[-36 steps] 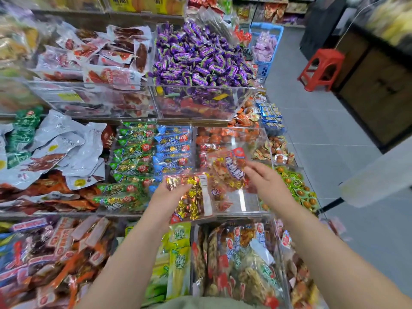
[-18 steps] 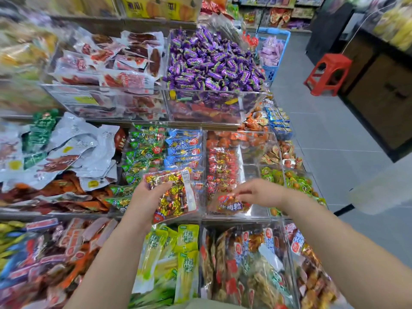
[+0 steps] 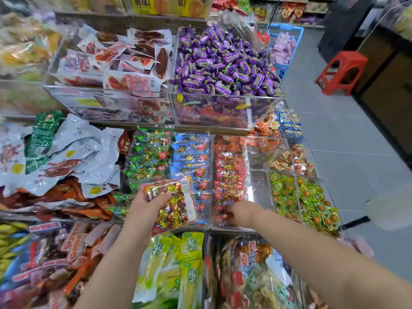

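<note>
- The left hand [image 3: 142, 208] held a see-through bag of candy [image 3: 172, 208] up over the shelf, just in front of the blue packs [image 3: 191, 152].
- Its fingers were wrapped round the bag's left side, with the thumb on top.
- The right hand [image 3: 243, 214] was down in a clear bin [image 3: 259, 192], on the red packs [image 3: 229, 175].
- Its fingertips were tucked in among the packs, so I could not tell if they had grabbed one or lay loose.
- The bag looked light and soft. The little gold candies inside were loose, so I think it would sag and bend when tipped.
- The plastic looked shiny and slippery. The best hold seemed to be a whole hand round the side or middle, not a pinch on one corner.
- The red packs looked small, light and crinkly. I think two fingers on one end would lift one.
</note>
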The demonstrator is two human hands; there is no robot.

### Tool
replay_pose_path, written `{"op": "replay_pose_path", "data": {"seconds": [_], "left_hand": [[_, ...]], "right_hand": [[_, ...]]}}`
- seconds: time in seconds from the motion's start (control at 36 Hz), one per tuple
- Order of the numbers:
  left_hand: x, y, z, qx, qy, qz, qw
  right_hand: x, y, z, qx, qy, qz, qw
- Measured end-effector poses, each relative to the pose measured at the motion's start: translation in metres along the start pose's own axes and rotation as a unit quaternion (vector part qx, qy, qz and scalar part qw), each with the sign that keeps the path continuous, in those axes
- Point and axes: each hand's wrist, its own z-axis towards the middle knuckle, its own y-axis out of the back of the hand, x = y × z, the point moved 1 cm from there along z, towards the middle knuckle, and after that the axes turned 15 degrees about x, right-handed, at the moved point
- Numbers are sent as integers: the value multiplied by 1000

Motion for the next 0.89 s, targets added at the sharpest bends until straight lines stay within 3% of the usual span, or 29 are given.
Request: {"op": "replay_pose_path", "data": {"seconds": [0.25,0.42,0.61,0.69,0.81,0.89], "left_hand": [[-9,-7,12,-11,-18,2,1000],[-10,-13,15,-3,-23,20,1000],[-10,-18,10,10,-19,16,1000],[-11,-17,7,5,-26,12,1000],[-16,-11,5,-5,-35,-5,999],[-20,-6,4,-14,-45,-9,999]], "right_hand": [[-4,-10,22,-113,-3,42,993],[-14,-17,19,-21,-17,-7,1000],[-1,-17,29,-29,-43,20,998],[-1,-14,20,-4,-15,38,999],[-11,-1,-9,14,62,223,973],[-29,2,-31,-53,25,353,934]]}}
